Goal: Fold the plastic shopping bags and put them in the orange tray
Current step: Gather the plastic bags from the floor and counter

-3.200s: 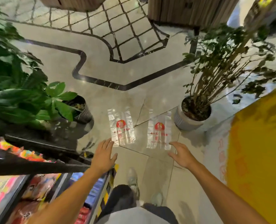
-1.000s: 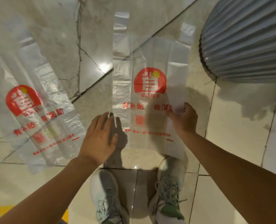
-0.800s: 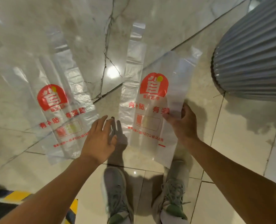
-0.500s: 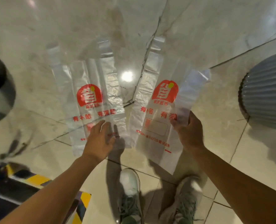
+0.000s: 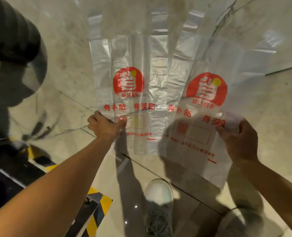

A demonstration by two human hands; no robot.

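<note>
Two clear plastic shopping bags with red logos and red print are in front of me. The left bag [image 5: 131,93] lies flat on the marble floor; my left hand [image 5: 104,127] pinches its lower left part. The right bag [image 5: 205,106] is lifted off the floor and hangs tilted toward me, held at its right edge by my right hand [image 5: 239,142], fingers curled round the plastic. The two bags overlap slightly in the middle. No orange tray is in view.
A dark round plant pot [image 5: 13,36] stands at the upper left. A yellow-and-black striped shelf corner [image 5: 95,212] juts in at the lower left. My shoes [image 5: 158,207] stand on the tiles below the bags.
My right hand has raised the right bag further off the floor. My left hand has moved onto the left bag and taken hold of it. The view has shifted left.
</note>
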